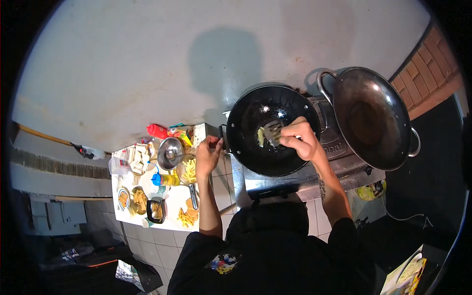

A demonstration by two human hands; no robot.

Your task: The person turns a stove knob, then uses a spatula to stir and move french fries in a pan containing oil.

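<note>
A black wok (273, 162) sits on the stove, with a small pale-yellow piece of food (261, 137) and shiny oil in its bowl. Over the wok, my right hand (300, 140) grips a slotted metal spatula (273, 129), whose blade lies beside the food. The spatula's handle is mostly hidden by my fingers. At the wok's left side, my left hand (209, 153) holds its dark loop handle (221, 133) between thumb and fingers.
To the right, a larger worn wok (368, 118) leans tilted over the stove (333, 147). On the left stands a white table (173, 197) with a metal bowl (170, 153), a strainer of fries (189, 170), a yellow bottle (169, 180), a red bottle (157, 131) and plated food. A wall rises behind.
</note>
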